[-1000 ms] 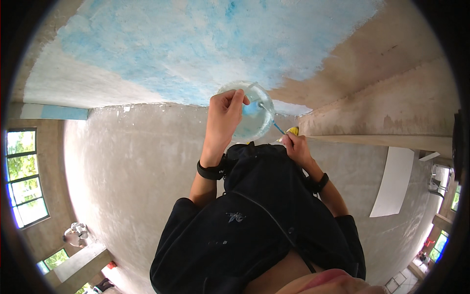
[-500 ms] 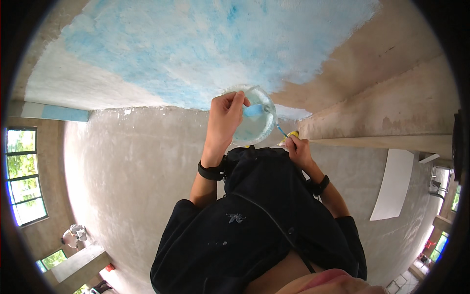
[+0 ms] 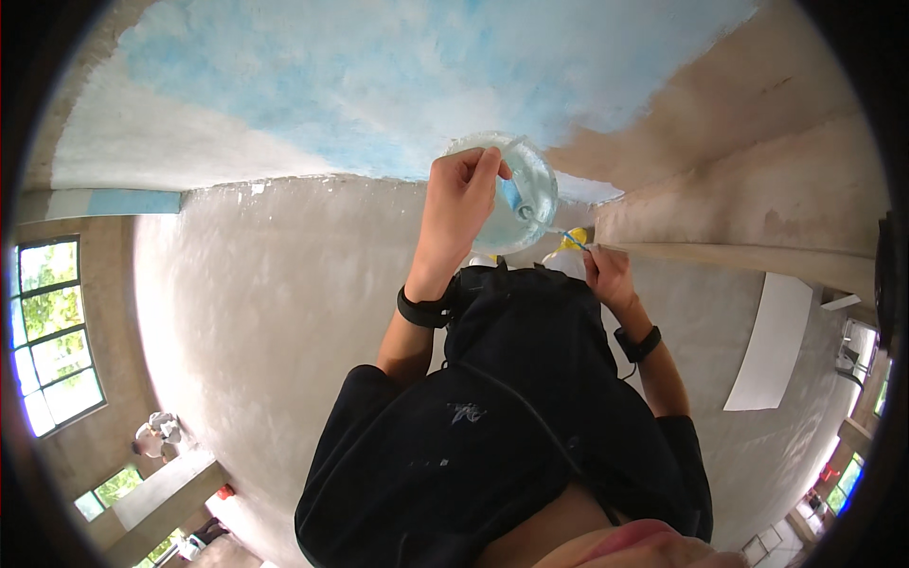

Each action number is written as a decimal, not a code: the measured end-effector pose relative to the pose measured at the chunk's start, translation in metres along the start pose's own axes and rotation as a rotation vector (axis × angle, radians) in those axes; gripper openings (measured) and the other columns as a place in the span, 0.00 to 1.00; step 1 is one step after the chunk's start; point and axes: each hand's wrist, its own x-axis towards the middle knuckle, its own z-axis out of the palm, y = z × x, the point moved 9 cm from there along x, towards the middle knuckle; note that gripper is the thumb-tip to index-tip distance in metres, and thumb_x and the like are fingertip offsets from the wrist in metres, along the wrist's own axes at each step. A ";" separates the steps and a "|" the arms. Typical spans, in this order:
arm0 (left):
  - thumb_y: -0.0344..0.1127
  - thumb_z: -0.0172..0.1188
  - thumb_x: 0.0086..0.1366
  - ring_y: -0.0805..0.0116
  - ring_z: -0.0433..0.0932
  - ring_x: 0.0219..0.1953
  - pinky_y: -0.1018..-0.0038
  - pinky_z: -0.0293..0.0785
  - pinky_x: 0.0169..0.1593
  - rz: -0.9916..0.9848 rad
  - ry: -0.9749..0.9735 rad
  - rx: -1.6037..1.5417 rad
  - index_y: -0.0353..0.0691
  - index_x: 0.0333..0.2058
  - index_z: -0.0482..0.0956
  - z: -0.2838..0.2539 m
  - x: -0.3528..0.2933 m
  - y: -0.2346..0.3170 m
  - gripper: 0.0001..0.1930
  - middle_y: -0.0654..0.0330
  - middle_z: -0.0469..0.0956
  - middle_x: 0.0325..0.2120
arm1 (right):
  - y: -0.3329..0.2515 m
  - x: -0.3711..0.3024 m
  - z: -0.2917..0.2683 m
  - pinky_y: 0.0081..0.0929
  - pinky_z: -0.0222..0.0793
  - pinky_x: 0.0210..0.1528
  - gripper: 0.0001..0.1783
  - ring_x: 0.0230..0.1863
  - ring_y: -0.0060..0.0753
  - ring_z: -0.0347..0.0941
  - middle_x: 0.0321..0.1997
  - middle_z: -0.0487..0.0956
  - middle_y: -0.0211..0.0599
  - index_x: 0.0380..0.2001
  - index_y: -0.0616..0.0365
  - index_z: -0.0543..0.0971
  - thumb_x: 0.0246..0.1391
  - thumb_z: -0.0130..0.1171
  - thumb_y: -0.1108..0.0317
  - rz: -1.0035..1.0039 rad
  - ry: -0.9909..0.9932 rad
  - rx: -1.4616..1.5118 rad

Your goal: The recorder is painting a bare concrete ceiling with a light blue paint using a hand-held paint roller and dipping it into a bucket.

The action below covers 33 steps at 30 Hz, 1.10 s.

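The bucket (image 3: pixel 543 183) is best held level by the clenched left hand (image 3: pixel 461 186), the roller (image 3: pixel 512 195) pinched in the right hand (image 3: pixel 611 275).

Bucket (image 3: pixel 546 192) partly hidden behind left hand (image 3: pixel 461 197), painted wall (image 3: pixel 379 76) cut off above, distant person (image 3: pixel 159 434) blurred

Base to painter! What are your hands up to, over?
Left hand closed, apparently holding up bucket. Right hand gripping blue handle of paint roller. Roller head inside bucket. Left hand hiding part of bucket.
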 end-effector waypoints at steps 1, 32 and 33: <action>0.34 0.49 0.69 0.86 0.48 0.13 0.80 0.43 0.18 0.013 0.005 0.014 0.31 0.25 0.72 -0.001 -0.002 0.002 0.15 0.75 0.53 0.10 | -0.009 0.000 -0.005 0.37 0.63 0.19 0.08 0.17 0.45 0.68 0.16 0.69 0.42 0.23 0.61 0.70 0.50 0.60 0.74 -0.103 0.023 -0.060; 0.36 0.48 0.70 0.85 0.45 0.14 0.80 0.42 0.18 -0.039 0.296 -0.072 0.30 0.28 0.70 0.017 0.002 -0.012 0.14 0.75 0.51 0.12 | 0.059 0.021 -0.022 0.37 0.66 0.21 0.07 0.20 0.46 0.71 0.19 0.72 0.41 0.27 0.62 0.71 0.49 0.60 0.74 -0.172 -0.117 0.180; 0.36 0.48 0.70 0.85 0.45 0.13 0.80 0.42 0.18 -0.049 0.314 -0.069 0.30 0.28 0.70 0.013 0.002 -0.016 0.14 0.75 0.51 0.12 | 0.058 0.023 -0.021 0.37 0.66 0.21 0.07 0.20 0.46 0.71 0.19 0.73 0.41 0.27 0.62 0.71 0.49 0.61 0.74 -0.180 -0.126 0.173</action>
